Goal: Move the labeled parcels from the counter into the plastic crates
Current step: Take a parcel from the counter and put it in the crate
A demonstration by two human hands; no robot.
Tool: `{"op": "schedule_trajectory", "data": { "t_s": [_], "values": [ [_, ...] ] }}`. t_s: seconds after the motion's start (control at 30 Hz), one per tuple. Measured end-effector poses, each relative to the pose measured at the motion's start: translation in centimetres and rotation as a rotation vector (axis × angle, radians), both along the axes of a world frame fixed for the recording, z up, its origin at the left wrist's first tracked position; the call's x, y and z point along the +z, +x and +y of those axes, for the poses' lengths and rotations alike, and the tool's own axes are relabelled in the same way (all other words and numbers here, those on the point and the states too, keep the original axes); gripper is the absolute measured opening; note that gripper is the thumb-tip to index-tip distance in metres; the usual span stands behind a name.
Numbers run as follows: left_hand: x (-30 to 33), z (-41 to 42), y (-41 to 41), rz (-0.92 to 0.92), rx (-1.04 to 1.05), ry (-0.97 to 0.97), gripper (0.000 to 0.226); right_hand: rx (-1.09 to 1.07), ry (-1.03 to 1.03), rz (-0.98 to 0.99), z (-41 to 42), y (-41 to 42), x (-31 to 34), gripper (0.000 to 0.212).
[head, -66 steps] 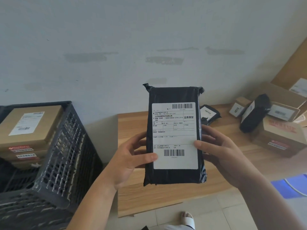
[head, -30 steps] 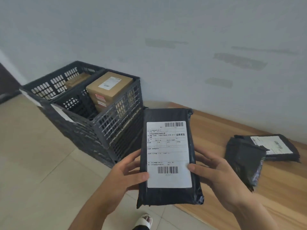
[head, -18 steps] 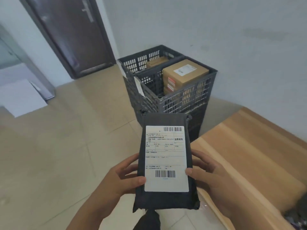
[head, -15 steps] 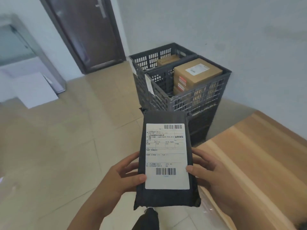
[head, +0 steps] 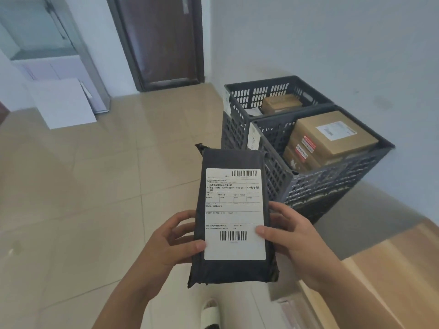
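So I've got both hands on the parcel [head: 234,217] right now; left hand [head: 171,245] grips its left edge with the thumb over the label corner, right hand [head: 291,236] grips the right edge the same way; it's up in the air in front of me, above the tiled floor [head: 83,198], not on the worktop [head: 389,269]. It's a black poly mailer, long axis running up and away from me, label [head: 234,213] facing me right way up; barcodes at top and bottom, Chinese print in between, mostly too small to read. Beyond it are two dark plastic crates [head: 316,184] against the wall; the nearer holds stacked brown boxes [head: 332,136] with a white label and red stickers.
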State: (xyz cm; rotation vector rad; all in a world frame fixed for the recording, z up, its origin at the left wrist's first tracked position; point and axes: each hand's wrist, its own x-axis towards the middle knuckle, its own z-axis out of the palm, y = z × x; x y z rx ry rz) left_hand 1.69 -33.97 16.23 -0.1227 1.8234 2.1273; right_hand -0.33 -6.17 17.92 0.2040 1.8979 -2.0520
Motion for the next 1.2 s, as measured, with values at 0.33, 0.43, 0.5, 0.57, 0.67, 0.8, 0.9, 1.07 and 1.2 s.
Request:
{"op": "schedule_trajectory", "data": {
  "t_s": [0.33,0.43,0.5,0.57,0.67,0.8,0.9,1.07,1.2],
  "values": [
    [0.1,-5.2,-10.4,0.02,-0.042,-0.028,0.055,-0.086,0.028,0.002,-5.0,-8.3,0.4,0.051],
    [-0.2,-5.8,-13.0,0.001,-0.053,-0.035,0.038,-0.06,-0.007,-0.014,-5.7,-11.1,-0.2,0.056],
    [-0.4,-6.4,-15.1,-0.006,-0.047,-0.058,0.032,-0.04,-0.043,-0.02,-6.1,-13.4,-0.9,0.057],
    [-0.6,-6.9,-17.6,-0.017,-0.022,-0.088,0.033,-0.014,-0.066,-0.026,-6.6,-16.2,-1.7,0.057],
    [-0.7,-7.8,-22.4,-0.015,0.003,-0.127,0.033,0.001,-0.088,-0.042,-7.6,-21.5,-2.7,0.05],
    [0.1,-9.0,-30.3,-0.005,0.024,-0.153,0.03,-0.012,-0.097,-0.038,-9.2,-30.0,-2.9,0.052],
    [1.2,-9.8,-36.7,0.012,0.018,-0.162,0.03,-0.025,-0.14,-0.042,-9.9,-36.3,-2.7,0.055],
    [2.2,-10.2,-45.8,0.015,0.01,-0.196,0.036,-0.036,-0.188,-0.057,-10.4,-45.1,-2.8,0.058],
    [1.8,-9.3,-51.8,-0.002,-0.067,-0.2,0.05,-0.104,-0.209,-0.117,-9.6,-49.8,-3.4,0.045]
  ]
}}
